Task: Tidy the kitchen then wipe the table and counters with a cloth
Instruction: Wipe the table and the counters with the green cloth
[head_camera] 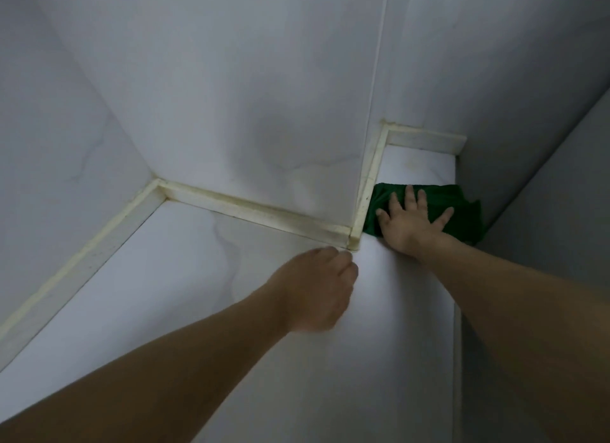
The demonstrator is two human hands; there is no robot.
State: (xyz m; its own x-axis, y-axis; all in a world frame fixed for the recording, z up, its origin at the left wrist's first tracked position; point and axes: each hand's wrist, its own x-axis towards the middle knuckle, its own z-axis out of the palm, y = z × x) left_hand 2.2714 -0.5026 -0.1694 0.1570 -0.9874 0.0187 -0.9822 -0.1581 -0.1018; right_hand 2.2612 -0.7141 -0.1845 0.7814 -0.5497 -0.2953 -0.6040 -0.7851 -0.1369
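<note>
Right hand [411,223]: fingers [410,196] straight and spread apart, palm flat, pressing down on the green cloth [462,211]. Cloth is bunched and lies on the white tabletop [379,343], in the narrow recess between the projecting wall column [247,112] and the grey panel [544,195] at right. Its left edge touches the yellowed trim strip [369,185] along the column's side; its right edge reaches the tabletop's edge by the panel.

Left hand [317,287]: fingers curled in loosely, close together, holding nothing visible; motion-blurred. It sits over the tabletop just beside the trim's outer corner [351,239]; cannot tell whether the knuckles touch the trim or the tabletop.

Both forearms are bare and enter from the bottom of the view. More yellowed trim [247,208] runs along the column's base and the left wall [49,145]. Tabletop is marbled with faint grey veins.
</note>
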